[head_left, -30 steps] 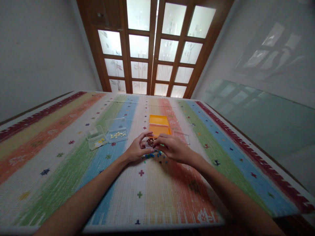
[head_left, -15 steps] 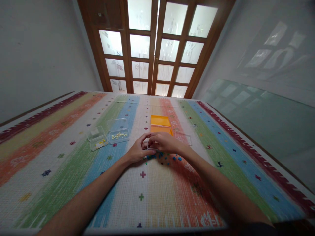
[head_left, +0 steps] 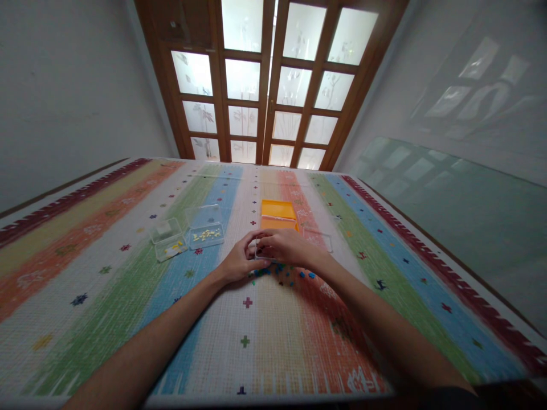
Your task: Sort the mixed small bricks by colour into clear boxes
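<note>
My left hand (head_left: 237, 261) is closed around the left side of a small clear plastic box (head_left: 257, 250), thumb along the near edge. My right hand (head_left: 285, 248) reaches over the same box from the right, its fingers curled down at the opening. Whatever sits between those fingertips is hidden. Small blue pieces (head_left: 302, 274) lie scattered on the tablecloth just below and right of the hands, with a few green and dark ones among them.
Beyond the hands an orange-yellow box (head_left: 277, 208) lies opened out. A clear lid-like tray (head_left: 325, 241) rests to its right. At left stand two opened clear boxes, one with yellow pieces (head_left: 174, 247), another with pale pieces (head_left: 207, 234). A striped tablecloth (head_left: 282, 341) covers the table.
Both hands stay almost in place around the clear box. The right fingers have shifted only slightly at its opening.
</note>
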`<state>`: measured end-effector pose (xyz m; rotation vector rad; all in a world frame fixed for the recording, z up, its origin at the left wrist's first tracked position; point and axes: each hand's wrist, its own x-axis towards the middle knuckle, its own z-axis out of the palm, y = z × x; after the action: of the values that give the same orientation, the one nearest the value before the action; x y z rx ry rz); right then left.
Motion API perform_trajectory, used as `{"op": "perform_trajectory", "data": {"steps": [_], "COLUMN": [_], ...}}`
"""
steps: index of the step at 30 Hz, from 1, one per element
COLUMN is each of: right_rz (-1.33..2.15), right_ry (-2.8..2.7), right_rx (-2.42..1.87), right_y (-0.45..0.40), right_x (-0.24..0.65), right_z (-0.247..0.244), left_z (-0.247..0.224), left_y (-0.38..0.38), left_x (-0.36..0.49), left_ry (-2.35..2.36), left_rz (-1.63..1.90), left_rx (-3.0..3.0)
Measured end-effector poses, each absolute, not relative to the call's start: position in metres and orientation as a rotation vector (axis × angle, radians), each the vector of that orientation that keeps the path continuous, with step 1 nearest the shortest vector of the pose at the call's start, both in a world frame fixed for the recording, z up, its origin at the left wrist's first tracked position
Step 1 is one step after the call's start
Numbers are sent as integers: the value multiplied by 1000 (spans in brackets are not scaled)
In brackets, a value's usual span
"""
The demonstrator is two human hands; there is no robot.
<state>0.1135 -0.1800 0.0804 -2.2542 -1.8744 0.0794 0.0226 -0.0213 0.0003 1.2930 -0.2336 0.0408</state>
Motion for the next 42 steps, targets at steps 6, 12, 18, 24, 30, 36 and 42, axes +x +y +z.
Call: {"op": "perform_trajectory", "data": {"steps": [6, 12, 18, 24, 30, 36, 42], "right_rz": [33, 168, 161, 131, 49, 162, 329], "right_ry": [-1835, -1857, -1848, -1735, -1638, -1710, -1747], "right_rx": [-2103, -2105, -2069, -2137, -2093, -2117, -2341], "right_y": [-184, -179, -179, -175, -184, -220, -245], "right_x": [118, 116, 116, 114, 113, 102, 84], "right_z": [78, 80, 81, 71, 78, 95, 73], "left_z": [0, 0, 1, -1, 3, 3, 5], "left_y": [-21, -22, -22, -21, -23, -23, -23], "left_x": [23, 23, 23, 23, 22, 20, 18], "left_ry": [-232, -230, -215, -181, -220, -177, -154], "left_rz": [46, 35, 32, 41, 38, 55, 67], "left_rx": [1296, 1268, 1276, 1280, 1268, 1310, 1339]}}
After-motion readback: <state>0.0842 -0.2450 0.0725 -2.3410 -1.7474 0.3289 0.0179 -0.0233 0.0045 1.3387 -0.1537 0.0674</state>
